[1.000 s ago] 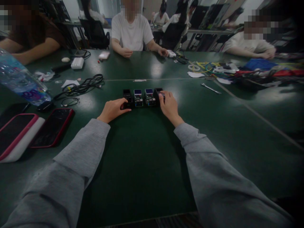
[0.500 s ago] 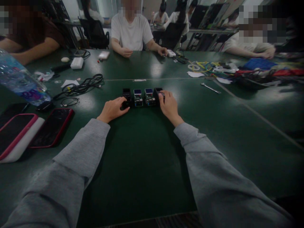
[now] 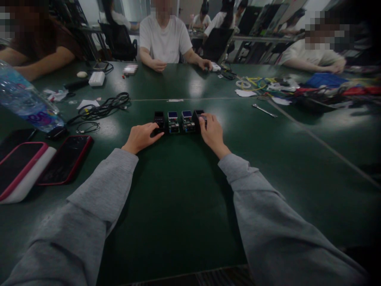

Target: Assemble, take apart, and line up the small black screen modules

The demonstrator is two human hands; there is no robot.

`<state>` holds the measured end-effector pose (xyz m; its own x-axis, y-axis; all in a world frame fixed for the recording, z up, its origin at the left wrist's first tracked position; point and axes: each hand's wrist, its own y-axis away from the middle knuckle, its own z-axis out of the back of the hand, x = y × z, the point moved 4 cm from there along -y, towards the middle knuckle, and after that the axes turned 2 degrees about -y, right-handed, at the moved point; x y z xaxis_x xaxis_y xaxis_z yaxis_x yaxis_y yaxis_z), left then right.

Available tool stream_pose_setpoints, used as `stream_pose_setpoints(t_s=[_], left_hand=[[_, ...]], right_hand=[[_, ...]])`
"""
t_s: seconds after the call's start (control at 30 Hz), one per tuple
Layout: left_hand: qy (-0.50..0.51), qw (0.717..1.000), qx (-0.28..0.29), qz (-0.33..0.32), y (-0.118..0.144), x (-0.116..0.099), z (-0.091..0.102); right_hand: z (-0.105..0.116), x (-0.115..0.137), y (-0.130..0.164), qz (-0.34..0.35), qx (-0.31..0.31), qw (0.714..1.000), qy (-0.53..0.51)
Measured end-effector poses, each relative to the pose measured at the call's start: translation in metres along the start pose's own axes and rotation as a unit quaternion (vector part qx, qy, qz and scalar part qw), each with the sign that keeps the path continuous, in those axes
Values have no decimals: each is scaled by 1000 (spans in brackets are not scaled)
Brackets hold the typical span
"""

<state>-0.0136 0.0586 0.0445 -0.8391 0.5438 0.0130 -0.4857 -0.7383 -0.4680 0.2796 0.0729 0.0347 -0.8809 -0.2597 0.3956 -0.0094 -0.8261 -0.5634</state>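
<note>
Centrally on the dark green worktop [image 3: 178, 190], a row of four small black electronic modules with little screens [image 3: 178, 121] is flanked by both hands. The left hand [image 3: 142, 137] is laid against its left end, fingers loosely curled; the right hand [image 3: 212, 133] is pressed on its right end, fingers together.

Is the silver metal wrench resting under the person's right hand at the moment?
No, the silver metal wrench lies apart, beyond the right hand.
</note>
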Motion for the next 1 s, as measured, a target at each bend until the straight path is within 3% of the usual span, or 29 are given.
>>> stream_pose_setpoints(t_s=[0.23, 1.0], left_hand=[[-15, 999, -28, -12, 1, 0, 0], [-8, 999, -20, 30, 1, 0, 4]], right_hand=[[-1, -2, 0, -2, 1, 1000, -2], [0, -1, 0, -10, 2, 1000, -1]])
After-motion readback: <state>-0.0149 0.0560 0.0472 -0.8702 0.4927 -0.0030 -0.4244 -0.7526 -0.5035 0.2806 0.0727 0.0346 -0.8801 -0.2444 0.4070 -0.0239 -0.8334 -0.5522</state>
